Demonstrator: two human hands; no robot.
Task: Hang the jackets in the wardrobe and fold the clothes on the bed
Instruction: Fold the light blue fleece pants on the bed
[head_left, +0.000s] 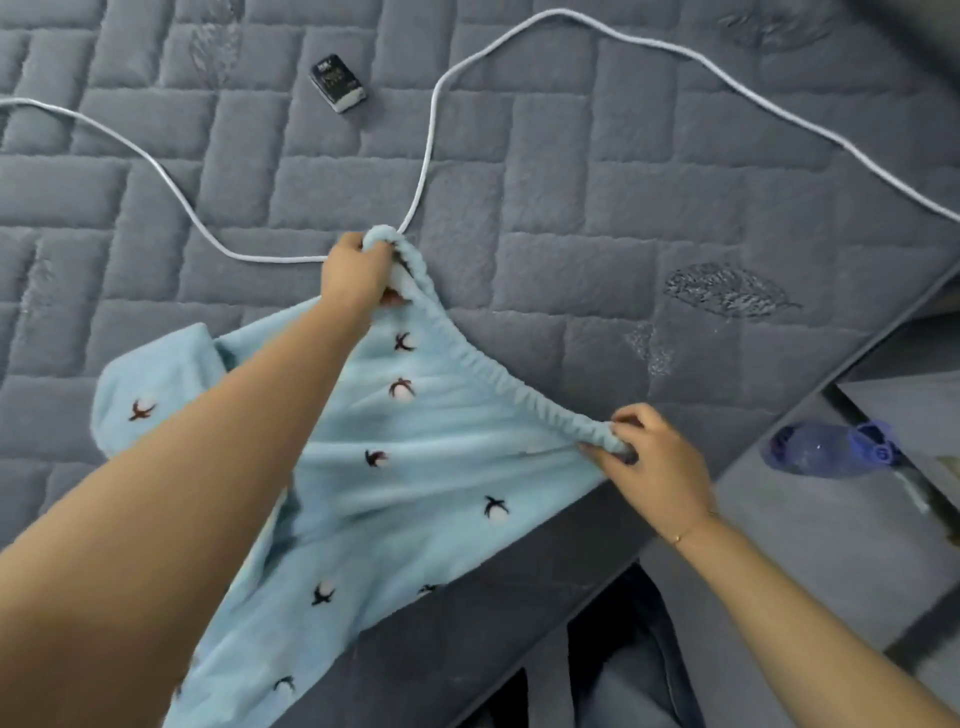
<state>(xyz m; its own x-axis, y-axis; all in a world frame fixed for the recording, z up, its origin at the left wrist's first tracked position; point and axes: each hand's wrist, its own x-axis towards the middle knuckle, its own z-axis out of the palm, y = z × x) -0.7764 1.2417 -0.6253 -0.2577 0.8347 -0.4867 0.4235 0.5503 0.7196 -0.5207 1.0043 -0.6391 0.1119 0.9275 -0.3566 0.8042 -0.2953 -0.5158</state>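
Light blue fleece trousers (415, 457) with small dark embroidered marks lie spread over the near part of the grey quilted bed (597, 218). Their elastic waistband runs between my two hands. My left hand (358, 275) grips the far end of the waistband, lifted a little off the bed. My right hand (654, 457) pinches the near end of the waistband close to the bed's edge. The trouser legs trail toward me under my left forearm and over the bed's edge.
A white cable (431, 135) loops across the bed behind the trousers. A small black box (337, 83) lies further back. A blue plastic bottle (826, 449) lies on a grey surface beside the bed at the right. Dark fabric (623, 665) sits below the bed's edge.
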